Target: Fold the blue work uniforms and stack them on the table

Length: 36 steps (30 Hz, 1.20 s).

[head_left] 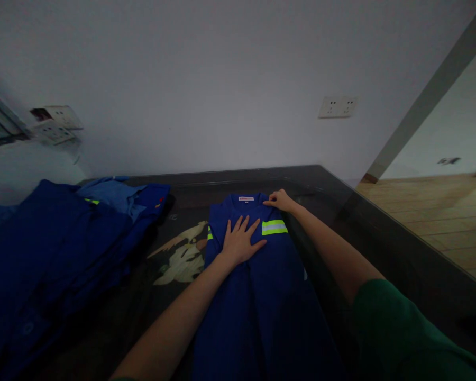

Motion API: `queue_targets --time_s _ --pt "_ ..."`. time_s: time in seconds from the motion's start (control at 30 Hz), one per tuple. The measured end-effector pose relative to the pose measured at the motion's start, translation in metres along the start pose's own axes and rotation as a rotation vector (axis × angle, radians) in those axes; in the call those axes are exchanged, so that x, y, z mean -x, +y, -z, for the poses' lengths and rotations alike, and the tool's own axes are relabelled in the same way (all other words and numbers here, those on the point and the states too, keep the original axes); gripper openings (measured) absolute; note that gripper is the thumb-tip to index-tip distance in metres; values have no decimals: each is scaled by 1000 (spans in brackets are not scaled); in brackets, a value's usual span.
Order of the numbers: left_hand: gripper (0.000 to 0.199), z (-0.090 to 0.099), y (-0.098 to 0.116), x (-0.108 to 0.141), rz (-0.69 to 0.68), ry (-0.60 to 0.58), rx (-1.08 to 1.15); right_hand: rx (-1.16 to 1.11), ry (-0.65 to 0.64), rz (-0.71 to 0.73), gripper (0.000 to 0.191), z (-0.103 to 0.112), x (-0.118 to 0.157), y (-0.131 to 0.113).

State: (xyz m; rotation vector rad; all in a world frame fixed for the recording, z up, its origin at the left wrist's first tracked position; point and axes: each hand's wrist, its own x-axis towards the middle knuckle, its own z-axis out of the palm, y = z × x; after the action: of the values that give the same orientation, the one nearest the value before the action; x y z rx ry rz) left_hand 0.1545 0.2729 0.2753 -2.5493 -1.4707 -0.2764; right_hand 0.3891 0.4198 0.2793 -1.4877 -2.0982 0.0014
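Observation:
A dark blue work jacket [277, 286] lies lengthwise on the dark table, its sides folded in and its collar toward the wall. A white label [246, 199] shows inside the collar, and a yellow-green reflective strip [274, 227] crosses the right part below the shoulder. My left hand [243, 241] rests flat on the upper chest of the jacket, fingers spread. At the jacket's right shoulder, beside the collar, my right hand [278, 200] is closed, pinching the cloth between thumb and fingers.
Rumpled blue clothes [63, 254] are heaped on the table's left. The glossy table [365, 248] has a pale printed picture [184, 259] left of the jacket. A white wall with sockets [338, 107] stands behind; wooden floor [432, 211] shows at right.

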Motion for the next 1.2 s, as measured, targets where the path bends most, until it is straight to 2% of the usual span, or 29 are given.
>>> queue_targets --time_s 0.27,0.47,0.6,0.73,0.8,0.83,0.87,0.93,1.0,1.07,1.2 --pt "80 1 3 -1 33 -48 -9 -92 2 26 44 4 -4 3" --pt "84 -1 2 -3 54 -60 -5 183 -35 66 42 9 -6 0" --pt "84 -1 2 -2 56 -52 -3 419 3 113 40 11 0 -7" --pt "84 -3 2 -2 56 -42 -10 380 159 11 33 13 19 -22" --pt "85 -3 2 -2 54 -39 -7 326 258 -124 33 18 32 -31" --pt "85 -3 2 -2 53 -36 -5 310 261 -218 35 20 39 -35" --pt "85 -3 2 -2 52 -35 -3 303 223 -315 40 22 46 -39" --pt "84 -3 3 -2 55 -37 -1 294 67 -466 56 26 60 -49" --pt "84 -2 3 -1 59 -40 -3 279 -54 -531 67 25 72 -60" --pt "84 -2 5 0 63 -41 -9 280 -65 -529 61 21 80 -71" --pt "85 -2 7 1 79 -47 -14 326 9 -507 32 11 89 -84"
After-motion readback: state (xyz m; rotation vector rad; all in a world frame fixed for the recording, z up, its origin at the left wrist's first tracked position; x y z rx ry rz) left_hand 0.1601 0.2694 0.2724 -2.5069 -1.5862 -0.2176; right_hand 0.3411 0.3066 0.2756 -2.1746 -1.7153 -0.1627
